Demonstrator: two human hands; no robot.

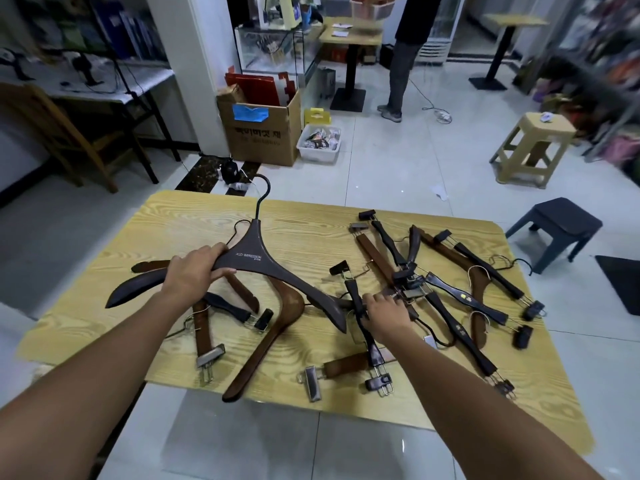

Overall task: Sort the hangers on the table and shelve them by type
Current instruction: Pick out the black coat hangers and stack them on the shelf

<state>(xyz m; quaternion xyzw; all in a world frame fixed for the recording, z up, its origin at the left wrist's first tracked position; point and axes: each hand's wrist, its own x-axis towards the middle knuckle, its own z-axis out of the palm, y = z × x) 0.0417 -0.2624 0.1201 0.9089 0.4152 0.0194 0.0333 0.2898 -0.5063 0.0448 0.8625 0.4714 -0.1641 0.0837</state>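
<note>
My left hand grips the left arm of a wide dark brown coat hanger with a black hook, held just above the wooden table. My right hand reaches down onto a black clip hanger in the tangle of hangers; its fingers curl at the bar, but whether they hold it is unclear. A reddish brown curved hanger lies under the held one. Several black and brown clip hangers lie crossed over each other on the right half.
A cardboard box and a white bin stand on the floor beyond the table. A beige stool and a grey stool are to the right. A person stands at the back. A wooden chair is at left.
</note>
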